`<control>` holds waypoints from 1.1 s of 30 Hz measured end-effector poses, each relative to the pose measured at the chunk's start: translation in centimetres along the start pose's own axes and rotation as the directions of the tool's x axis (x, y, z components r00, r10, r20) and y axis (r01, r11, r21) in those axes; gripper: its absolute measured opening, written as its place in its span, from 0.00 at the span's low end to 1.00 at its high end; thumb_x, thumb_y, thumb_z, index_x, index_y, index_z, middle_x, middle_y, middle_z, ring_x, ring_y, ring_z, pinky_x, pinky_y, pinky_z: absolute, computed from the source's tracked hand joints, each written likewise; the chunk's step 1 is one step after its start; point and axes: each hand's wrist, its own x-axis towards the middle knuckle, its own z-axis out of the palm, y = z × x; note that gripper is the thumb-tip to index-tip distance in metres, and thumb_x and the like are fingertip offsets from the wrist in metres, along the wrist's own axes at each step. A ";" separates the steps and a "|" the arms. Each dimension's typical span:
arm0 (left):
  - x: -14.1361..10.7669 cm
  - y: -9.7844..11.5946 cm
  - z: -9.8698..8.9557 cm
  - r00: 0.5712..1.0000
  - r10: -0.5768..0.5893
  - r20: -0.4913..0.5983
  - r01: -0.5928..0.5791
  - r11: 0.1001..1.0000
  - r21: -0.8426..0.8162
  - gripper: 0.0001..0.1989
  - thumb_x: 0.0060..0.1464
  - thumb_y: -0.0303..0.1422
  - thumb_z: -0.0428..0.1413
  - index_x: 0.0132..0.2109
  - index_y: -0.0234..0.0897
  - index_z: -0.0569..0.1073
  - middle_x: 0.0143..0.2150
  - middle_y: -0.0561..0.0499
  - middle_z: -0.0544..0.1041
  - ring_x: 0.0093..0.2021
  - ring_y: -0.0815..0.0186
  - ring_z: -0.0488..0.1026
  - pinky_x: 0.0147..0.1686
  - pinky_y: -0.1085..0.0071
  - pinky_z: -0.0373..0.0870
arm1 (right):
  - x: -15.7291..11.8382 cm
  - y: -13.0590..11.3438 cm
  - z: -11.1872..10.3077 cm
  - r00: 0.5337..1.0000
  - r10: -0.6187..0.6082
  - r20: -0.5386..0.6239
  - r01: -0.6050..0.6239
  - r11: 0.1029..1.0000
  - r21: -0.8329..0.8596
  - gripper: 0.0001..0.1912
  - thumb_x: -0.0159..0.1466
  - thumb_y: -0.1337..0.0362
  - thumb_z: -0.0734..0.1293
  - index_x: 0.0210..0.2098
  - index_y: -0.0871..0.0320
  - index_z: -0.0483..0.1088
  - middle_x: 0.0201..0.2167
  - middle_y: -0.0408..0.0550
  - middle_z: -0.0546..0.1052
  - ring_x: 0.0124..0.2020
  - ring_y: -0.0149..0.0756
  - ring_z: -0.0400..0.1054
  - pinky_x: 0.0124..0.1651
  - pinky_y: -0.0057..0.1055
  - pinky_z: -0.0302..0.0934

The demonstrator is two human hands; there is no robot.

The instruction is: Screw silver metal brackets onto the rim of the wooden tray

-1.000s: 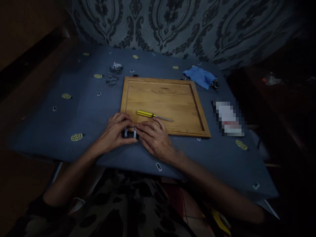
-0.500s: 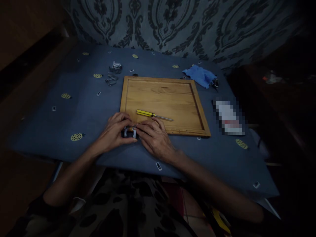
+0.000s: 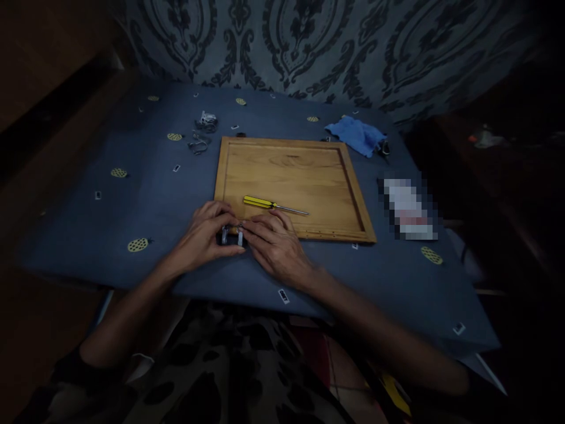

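Observation:
A wooden panel with a raised frame (image 3: 282, 171) lies on the blue patterned cloth. At its near left edge, my left hand (image 3: 205, 235) holds a small metal bracket (image 3: 239, 237) between thumb and fingers. My right hand (image 3: 278, 244) meets it from the right, its fingertips pressed together at the bracket's upper end. Those fingertips partly cover the bracket, and anything small between them cannot be made out. A screwdriver with a yellow handle (image 3: 259, 202) rests on the panel just beyond my hands, its shaft pointing right.
Metal hardware pieces (image 3: 206, 122) lie at the back left, with a thin curved piece (image 3: 198, 144) nearer. Behind the panel's right corner is a crumpled blue cloth (image 3: 357, 135). A blurred-out flat item (image 3: 408, 206) lies to the right. Patterned fabric (image 3: 300, 41) rises behind the table.

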 end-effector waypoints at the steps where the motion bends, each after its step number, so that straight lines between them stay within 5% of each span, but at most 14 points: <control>1: 0.0 0.0 0.0 1.000 -0.003 0.001 0.003 1.000 0.003 0.22 0.54 0.52 0.65 0.46 0.40 0.77 0.52 0.46 0.74 0.56 0.52 0.70 0.58 0.51 0.67 | 0.0 0.0 0.0 1.000 0.002 0.006 -0.002 1.000 0.002 0.17 0.72 0.70 0.61 0.57 0.60 0.74 0.54 0.55 0.80 0.58 0.46 0.66 0.67 0.57 0.55; 17: 0.0 -0.1 -0.3 1.000 0.011 0.010 -0.012 1.000 0.015 0.25 0.51 0.54 0.66 0.48 0.41 0.77 0.52 0.44 0.75 0.58 0.51 0.69 0.58 0.52 0.68 | -0.1 0.4 0.6 0.999 0.026 0.021 -0.026 1.000 0.017 0.18 0.69 0.71 0.63 0.56 0.58 0.74 0.54 0.52 0.81 0.59 0.46 0.67 0.67 0.55 0.55; 22: 0.1 0.2 -2.3 0.999 -0.014 -0.031 0.011 0.995 -0.094 0.24 0.55 0.53 0.64 0.49 0.40 0.77 0.52 0.44 0.76 0.58 0.52 0.71 0.58 0.53 0.69 | 0.0 0.3 0.5 1.000 0.004 0.001 -0.004 1.000 0.013 0.17 0.68 0.72 0.63 0.55 0.61 0.75 0.53 0.53 0.81 0.59 0.45 0.68 0.68 0.53 0.56; 27: 3.2 0.3 -3.9 0.996 -0.024 -0.085 0.012 0.991 -0.135 0.14 0.64 0.43 0.55 0.48 0.39 0.78 0.45 0.46 0.77 0.49 0.57 0.75 0.51 0.60 0.72 | 0.0 0.4 0.4 1.000 0.024 0.001 -0.024 0.999 0.026 0.16 0.69 0.71 0.62 0.54 0.60 0.75 0.53 0.52 0.81 0.60 0.43 0.67 0.69 0.52 0.55; 33: 7.8 -0.5 -1.4 0.995 0.052 0.084 -0.055 0.998 0.038 0.14 0.59 0.32 0.55 0.49 0.37 0.79 0.46 0.45 0.76 0.47 0.58 0.72 0.51 0.60 0.70 | 0.1 0.5 0.9 1.000 0.005 -0.020 -0.005 1.000 0.029 0.17 0.68 0.72 0.62 0.52 0.58 0.76 0.51 0.53 0.82 0.57 0.44 0.69 0.66 0.55 0.57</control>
